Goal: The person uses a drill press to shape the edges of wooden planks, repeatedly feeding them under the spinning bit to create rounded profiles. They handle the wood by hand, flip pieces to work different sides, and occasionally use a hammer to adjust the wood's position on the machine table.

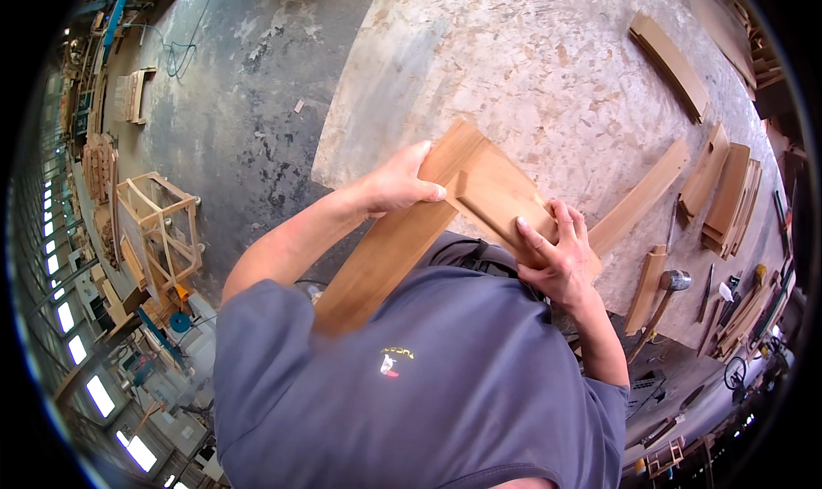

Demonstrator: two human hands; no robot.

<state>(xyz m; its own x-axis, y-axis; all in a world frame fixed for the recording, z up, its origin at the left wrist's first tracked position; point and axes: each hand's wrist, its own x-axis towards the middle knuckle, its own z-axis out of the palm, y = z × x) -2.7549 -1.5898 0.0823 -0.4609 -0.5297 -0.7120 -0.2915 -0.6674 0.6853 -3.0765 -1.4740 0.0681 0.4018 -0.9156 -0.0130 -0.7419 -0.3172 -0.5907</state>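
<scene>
Pinching the long wooden plank (pixel 385 271) by its edge, the left hand (pixel 402 181) lays its thumb on the face, other fingers mostly hidden; the right hand (pixel 561 253) clasps the bevelled wooden panel (pixel 505 193), thumb parted from its fingers. Plank and panel meet before the torso, beside the pale worktop (pixel 479 69). Both look stiff, moderately heavy and smooth, with dentable corners; opposite long edges seem the surest hold.
</scene>
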